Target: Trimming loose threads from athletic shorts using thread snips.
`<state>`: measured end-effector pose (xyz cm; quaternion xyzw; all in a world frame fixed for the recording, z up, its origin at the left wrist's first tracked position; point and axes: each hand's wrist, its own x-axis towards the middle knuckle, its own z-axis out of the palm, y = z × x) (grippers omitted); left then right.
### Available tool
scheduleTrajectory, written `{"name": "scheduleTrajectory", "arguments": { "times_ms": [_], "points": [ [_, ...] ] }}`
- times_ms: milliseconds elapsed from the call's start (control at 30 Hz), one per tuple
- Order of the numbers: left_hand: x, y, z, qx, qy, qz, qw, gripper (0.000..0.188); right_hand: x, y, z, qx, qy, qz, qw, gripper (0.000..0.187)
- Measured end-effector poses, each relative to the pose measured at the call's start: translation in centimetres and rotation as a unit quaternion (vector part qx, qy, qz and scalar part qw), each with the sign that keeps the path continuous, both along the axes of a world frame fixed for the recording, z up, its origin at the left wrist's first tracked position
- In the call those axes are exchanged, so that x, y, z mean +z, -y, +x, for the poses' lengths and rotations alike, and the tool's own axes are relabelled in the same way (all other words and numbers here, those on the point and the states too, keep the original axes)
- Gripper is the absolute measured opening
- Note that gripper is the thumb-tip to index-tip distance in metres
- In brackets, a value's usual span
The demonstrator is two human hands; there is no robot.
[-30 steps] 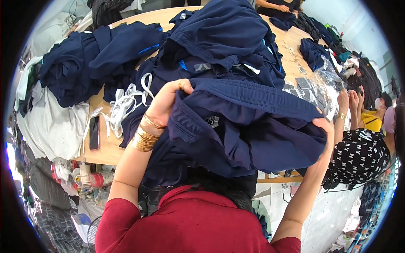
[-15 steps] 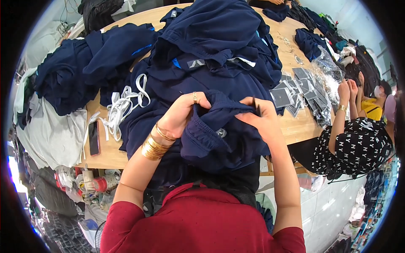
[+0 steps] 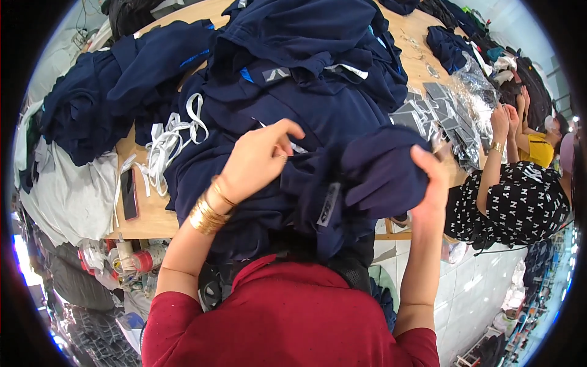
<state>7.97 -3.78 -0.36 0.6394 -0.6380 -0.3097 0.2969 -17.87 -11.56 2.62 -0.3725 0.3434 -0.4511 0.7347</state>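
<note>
My left hand (image 3: 260, 158), gold bangles at its wrist, hovers over navy fabric. Its index finger and thumb are apart, the other fingers curl, and nothing shows in it. To the right, my right hand (image 3: 431, 183) is closed on a bunched navy garment (image 3: 385, 174), lifted above the table's front edge. A grey printed strip (image 3: 328, 205) shows on this garment, which is partly blurred. Something small and smeared shows beside the right fingertips; I cannot make it out. Beyond both hands rises a large pile of navy garments (image 3: 299, 43) with blue and grey patches.
White drawstring cord (image 3: 164, 153) and a phone (image 3: 129, 194) lie at the left of the wooden table (image 3: 153, 225), near another navy heap (image 3: 122, 85). Grey tags (image 3: 449, 116) and clear plastic (image 3: 476, 82) lie at the right, near a co-worker in a black patterned top (image 3: 513, 202).
My left hand has let go of the gathered navy garment and moved slightly left. My right hand has swung right and turned, carrying the garment with it; the grey printed strip now shows.
</note>
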Motion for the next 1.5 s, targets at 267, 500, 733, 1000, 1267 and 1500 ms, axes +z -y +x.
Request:
{"name": "scheduleTrajectory", "arguments": {
  "times_ms": [267, 500, 733, 1000, 1267, 1500],
  "points": [
    [-2.9, 0.4, -5.5, -0.120, -0.246, -0.044, 0.961, 0.042, -0.7, -0.1, -1.6, 0.015, 0.052, 0.075, 0.996, 0.032],
    [-1.9, -0.1, -3.7, -0.047, -0.580, 0.169, 0.796, 0.017, -0.6, 1.5, -6.1, -0.116, 0.076, 0.041, 0.990, 0.023],
    [-2.9, 0.2, -3.8, 0.025, -0.644, 0.172, 0.745, 0.035, -2.0, 1.1, -6.6, -0.103, 0.070, 0.063, 0.990, 0.024],
    [-4.1, 0.4, -4.5, -0.040, -0.815, 0.240, 0.526, 0.029, -2.7, 1.2, -7.4, -0.062, 0.078, 0.067, 0.993, 0.024],
    [-5.2, 0.8, -4.5, -0.032, -0.824, 0.283, 0.490, 0.030, -2.7, 1.3, -7.2, -0.066, 0.070, 0.088, 0.992, 0.025],
    [-1.3, 0.3, -5.9, -0.007, -0.725, 0.232, 0.648, 0.039, -2.9, 1.9, -6.7, -0.093, 0.031, 0.100, 0.990, 0.027]
  ]
}}
